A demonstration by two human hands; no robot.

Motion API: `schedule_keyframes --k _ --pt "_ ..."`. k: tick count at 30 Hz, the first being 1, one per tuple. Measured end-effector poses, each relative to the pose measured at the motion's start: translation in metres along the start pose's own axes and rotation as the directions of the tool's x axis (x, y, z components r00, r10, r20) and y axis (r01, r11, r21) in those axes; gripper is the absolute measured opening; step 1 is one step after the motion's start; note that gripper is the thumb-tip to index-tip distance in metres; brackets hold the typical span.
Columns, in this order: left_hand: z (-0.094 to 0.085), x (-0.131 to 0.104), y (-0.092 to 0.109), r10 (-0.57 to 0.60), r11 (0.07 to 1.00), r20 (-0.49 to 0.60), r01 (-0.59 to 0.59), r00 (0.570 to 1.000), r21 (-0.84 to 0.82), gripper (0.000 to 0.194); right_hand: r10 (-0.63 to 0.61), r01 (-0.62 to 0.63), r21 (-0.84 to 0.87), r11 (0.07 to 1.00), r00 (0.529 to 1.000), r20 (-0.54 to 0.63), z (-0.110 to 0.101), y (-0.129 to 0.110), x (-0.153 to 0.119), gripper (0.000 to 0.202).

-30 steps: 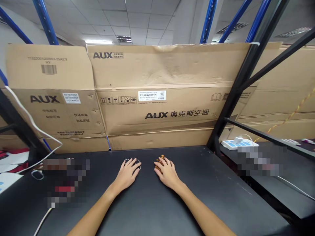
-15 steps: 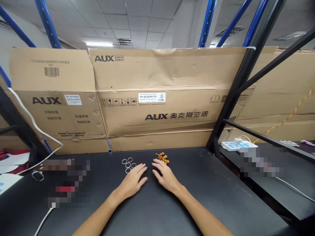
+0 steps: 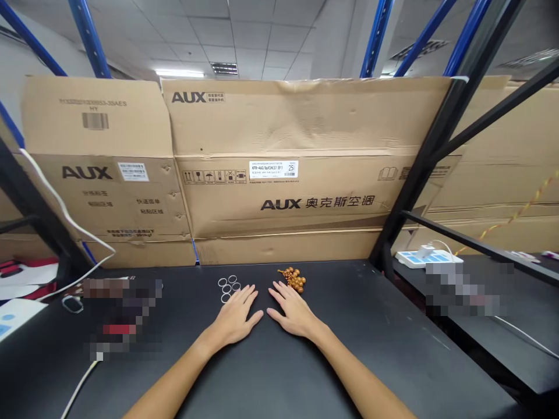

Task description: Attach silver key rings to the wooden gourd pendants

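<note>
My left hand (image 3: 236,315) lies palm down on the black tabletop (image 3: 257,378), fingers stretched forward and thumb out to the right, holding nothing. Just beyond its fingertips sit several thin silver rings (image 3: 226,288) in a loose cluster, the nearest ones close to or partly behind the fingers. My right hand (image 3: 293,312) rests flat in the same way, its thumb pointing at the left one across a small gap. A bunch of golden-brown round beads (image 3: 297,281) on a cord lies right behind its fingertips. Whether those fingers touch the beads I cannot tell.
Flattened cardboard (image 3: 279,198) walls off the back. Black rack posts (image 3: 414,157) rise on both sides. At left are a white cable (image 3: 65,212), a dark watch-like object (image 3: 72,304) and blurred items. A white power strip (image 3: 428,258) sits on the right-hand table.
Both hands have settled flatter, with fingers more extended and thumbs closer together. The rings and beads stay in place; the view has shifted slightly.
</note>
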State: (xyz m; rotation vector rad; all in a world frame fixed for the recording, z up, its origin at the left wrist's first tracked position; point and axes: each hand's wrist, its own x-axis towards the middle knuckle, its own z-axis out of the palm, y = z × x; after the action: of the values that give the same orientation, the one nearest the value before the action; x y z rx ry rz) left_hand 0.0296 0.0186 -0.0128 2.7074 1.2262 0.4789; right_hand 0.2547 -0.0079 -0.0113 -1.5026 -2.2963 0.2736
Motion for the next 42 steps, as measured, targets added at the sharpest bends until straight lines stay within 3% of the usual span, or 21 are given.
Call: schedule_keyframes --k 9,33,39,42 --pt "-0.0066 -0.0009 0.0034 0.078 0.997 0.007 -0.078 0.997 -0.023 0.053 -0.001 0.001 0.005 1.0 1.0 0.003 -0.0003 -0.0003 0.0003 0.058" --pt "-0.0083 0.0003 0.0061 0.069 0.998 0.004 -0.069 0.998 -0.003 0.051 -0.008 0.008 0.01 1.0 1.0 -0.006 0.0001 -0.0004 0.0003 0.057" --pt "-0.0053 -0.0012 0.0043 0.075 0.997 -0.017 -0.075 0.997 -0.012 0.05 -0.056 0.056 -0.006 0.998 0.992 -0.113 0.004 0.0002 -0.0015 0.04" --pt "0.0003 -0.0006 0.0023 0.034 0.999 -0.098 -0.033 0.995 0.009 0.05 -0.041 0.039 -0.012 0.999 0.973 -0.228 0.0011 -0.0033 -0.0005 0.029"
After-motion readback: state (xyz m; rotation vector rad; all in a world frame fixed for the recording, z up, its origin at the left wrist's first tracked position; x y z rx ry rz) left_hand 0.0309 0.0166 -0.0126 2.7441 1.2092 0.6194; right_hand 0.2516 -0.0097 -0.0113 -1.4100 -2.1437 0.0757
